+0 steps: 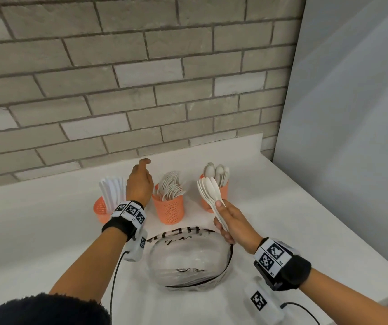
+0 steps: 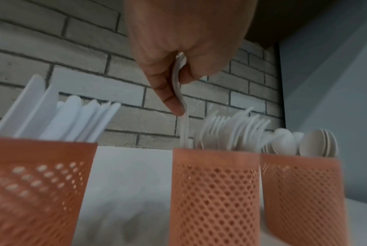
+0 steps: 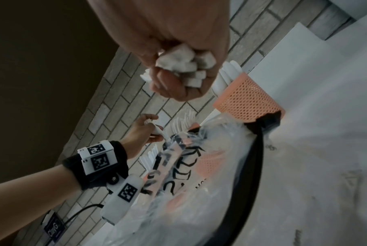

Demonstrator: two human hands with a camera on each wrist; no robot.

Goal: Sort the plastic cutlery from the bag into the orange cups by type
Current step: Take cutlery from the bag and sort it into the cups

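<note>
Three orange mesh cups stand in a row: a knife cup (image 1: pixel 102 208), a fork cup (image 1: pixel 168 211) and a spoon cup (image 1: pixel 223 192). My left hand (image 1: pixel 141 181) hovers over the fork cup (image 2: pixel 214 191) and pinches a thin stack of white forks (image 2: pixel 177 83), whose lower ends dip inside the cup's left rim. My right hand (image 1: pixel 231 225) grips a bundle of white spoons (image 1: pixel 208 191) by the handles (image 3: pixel 186 68), bowls up, just in front of the spoon cup (image 3: pixel 247 99). The clear zip bag (image 1: pixel 190 261) lies near me between my arms.
The white counter (image 1: pixel 47 242) meets a grey brick wall (image 1: pixel 141 90) behind the cups and a pale wall (image 1: pixel 352 137) on the right. The counter's right edge runs close past my right wrist. Cables trail from both wrist cameras.
</note>
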